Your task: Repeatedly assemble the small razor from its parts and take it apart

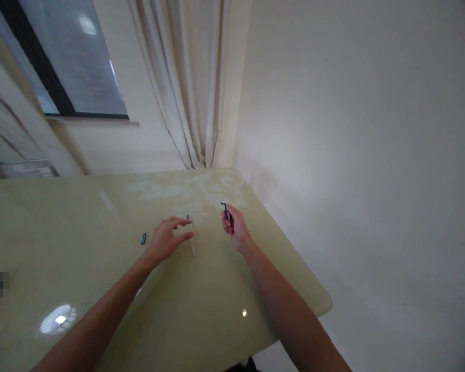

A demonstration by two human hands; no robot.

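My left hand (167,239) hovers over the table with thumb and fingers apart and nothing between them. Just past its fingertips lies a thin pale stick (192,245) with a dark end, partly hidden by the fingers. A small dark green rectangular piece (143,238) rests to the left of that hand. My right hand (234,226) is closed around a small black tool (228,214) whose thin, bent tip sticks out above the fist. Most of the tool's body is covered by the fingers, so its exact kind does not show.
The glossy greenish table (81,248) meets the wall (352,155) on the right and has a rounded near corner. Behind it hang pale curtains (189,77) beside a dark-framed window (73,62). Lamp reflections lie on the surface. A pixelated dark patch covers the left edge.
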